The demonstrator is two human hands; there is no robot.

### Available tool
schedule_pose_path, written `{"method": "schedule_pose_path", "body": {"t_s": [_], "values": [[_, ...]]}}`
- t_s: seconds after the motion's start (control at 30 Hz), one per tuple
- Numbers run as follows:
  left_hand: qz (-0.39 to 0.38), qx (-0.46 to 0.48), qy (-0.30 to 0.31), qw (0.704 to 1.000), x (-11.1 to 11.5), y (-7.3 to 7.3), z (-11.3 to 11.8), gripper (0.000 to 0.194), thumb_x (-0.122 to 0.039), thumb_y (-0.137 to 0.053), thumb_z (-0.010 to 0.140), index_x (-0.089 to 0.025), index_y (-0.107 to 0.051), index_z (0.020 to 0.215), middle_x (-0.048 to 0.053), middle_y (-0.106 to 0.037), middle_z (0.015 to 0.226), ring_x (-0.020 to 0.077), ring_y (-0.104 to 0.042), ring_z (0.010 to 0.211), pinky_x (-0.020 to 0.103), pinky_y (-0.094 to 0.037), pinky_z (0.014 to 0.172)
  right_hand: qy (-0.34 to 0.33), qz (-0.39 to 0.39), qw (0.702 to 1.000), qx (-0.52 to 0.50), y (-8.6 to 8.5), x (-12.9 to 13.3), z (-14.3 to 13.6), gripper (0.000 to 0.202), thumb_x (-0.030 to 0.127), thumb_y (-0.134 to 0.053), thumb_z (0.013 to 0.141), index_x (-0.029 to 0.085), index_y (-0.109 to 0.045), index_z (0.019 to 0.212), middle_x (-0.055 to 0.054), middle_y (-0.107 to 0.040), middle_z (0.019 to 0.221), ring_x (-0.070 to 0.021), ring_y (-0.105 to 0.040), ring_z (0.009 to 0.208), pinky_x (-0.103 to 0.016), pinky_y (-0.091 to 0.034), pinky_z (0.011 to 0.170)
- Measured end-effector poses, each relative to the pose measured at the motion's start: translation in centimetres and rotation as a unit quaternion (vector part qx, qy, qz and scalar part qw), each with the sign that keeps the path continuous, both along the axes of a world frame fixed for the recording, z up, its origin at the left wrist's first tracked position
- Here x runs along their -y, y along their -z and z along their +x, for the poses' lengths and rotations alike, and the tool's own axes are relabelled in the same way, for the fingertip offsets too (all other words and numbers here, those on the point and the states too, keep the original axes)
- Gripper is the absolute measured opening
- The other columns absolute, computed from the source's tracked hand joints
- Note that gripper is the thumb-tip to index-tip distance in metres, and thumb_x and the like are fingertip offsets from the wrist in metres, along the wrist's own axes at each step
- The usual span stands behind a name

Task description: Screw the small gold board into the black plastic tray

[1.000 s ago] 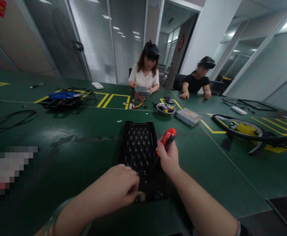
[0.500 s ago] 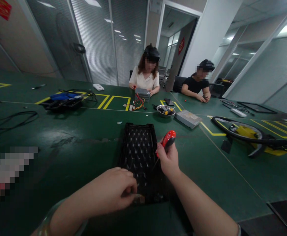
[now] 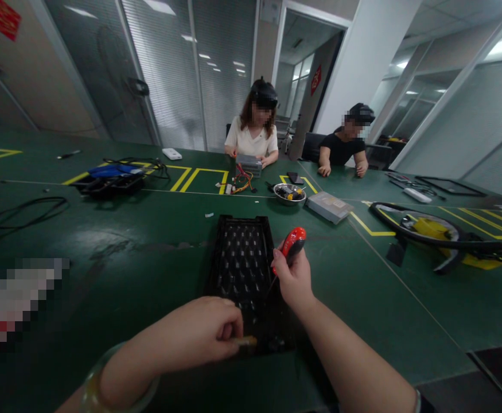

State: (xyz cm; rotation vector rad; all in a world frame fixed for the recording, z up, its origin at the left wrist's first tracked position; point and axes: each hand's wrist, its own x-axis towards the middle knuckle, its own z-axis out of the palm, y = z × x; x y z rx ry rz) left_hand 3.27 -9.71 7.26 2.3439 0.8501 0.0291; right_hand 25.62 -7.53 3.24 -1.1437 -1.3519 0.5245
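A black case with a patterned panel (image 3: 241, 258) lies on the green table in front of me. My right hand (image 3: 294, 275) is wrapped round a red and black screwdriver (image 3: 294, 244) at the case's right edge, its thin shaft slanting down to the left. Over the near left part of the case, my left hand (image 3: 216, 330) pinches a small yellowish-brown piece (image 3: 246, 341). The near end of the case is dark, and its details are hard to make out.
Beyond the case stand a metal bowl of small parts (image 3: 290, 194) and a grey box (image 3: 329, 206). Cables and a blue item (image 3: 115, 171) lie left, a black ring-shaped part (image 3: 431, 229) right. Two people sit across the table (image 3: 156, 229).
My left hand has shifted slightly right, and the small piece in it shows more clearly. The far right person's hands have moved apart.
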Motion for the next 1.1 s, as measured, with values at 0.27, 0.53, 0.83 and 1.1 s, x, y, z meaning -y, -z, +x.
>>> {"method": "schedule_pose_path", "body": {"t_s": [0.27, 0.53, 0.83, 1.1], "values": [[0.052, 0.003, 0.021, 0.998, 0.2, 0.5, 0.3, 0.007, -0.022, -0.063, 0.078, -0.023, -0.07, 0.077, -0.002, -0.066, 0.075, 0.0124, -0.058, 0.067, 0.023, -0.037, 0.062, 0.003, 0.006, 1.0, 0.01, -0.3, 0.1, 0.0, 0.016, 0.035, -0.058, 0.091, 0.021, -0.052, 0.09, 0.001, -0.054, 0.075, -0.0135, -0.051, 0.066, -0.03, -0.043, 0.065], [0.038, 0.012, 0.048, 0.998, -0.3, 0.1, -0.1, 0.018, -0.035, -0.061, 0.089, -0.025, -0.075, 0.085, -0.001, -0.069, 0.078, 0.0126, -0.06, 0.07, 0.023, -0.04, 0.064, 0.004, 0.009, 1.0, -0.003, -0.1, -0.1, 0.0, 0.017, 0.038, -0.06, 0.09, 0.022, -0.053, 0.091, 0.0, -0.056, 0.074, -0.0153, -0.052, 0.064, -0.033, -0.044, 0.064], [0.027, -0.003, 0.06, 0.998, -0.6, -0.4, 0.1, 0.026, -0.044, -0.058, 0.092, -0.024, -0.074, 0.09, -0.001, -0.068, 0.077, 0.0117, -0.06, 0.067, 0.023, -0.04, 0.062, 0.01, 0.032, 0.999, 0.006, 0.1, -0.4, -0.1, 0.019, 0.041, -0.059, 0.091, 0.023, -0.052, 0.091, -0.001, -0.056, 0.075, -0.0156, -0.051, 0.066, -0.034, -0.045, 0.064], [0.041, 0.003, 0.069, 0.997, -0.6, -0.8, 0.1, 0.015, -0.028, -0.061, 0.088, -0.022, -0.074, 0.085, -0.001, -0.066, 0.077, 0.0121, -0.059, 0.071, 0.023, -0.041, 0.066, 0.017, 0.032, 0.999, 0.011, 0.0, -0.3, -0.1, 0.021, 0.042, -0.059, 0.091, 0.023, -0.052, 0.093, -0.002, -0.058, 0.078, -0.0152, -0.053, 0.067, -0.033, -0.046, 0.062]]}}
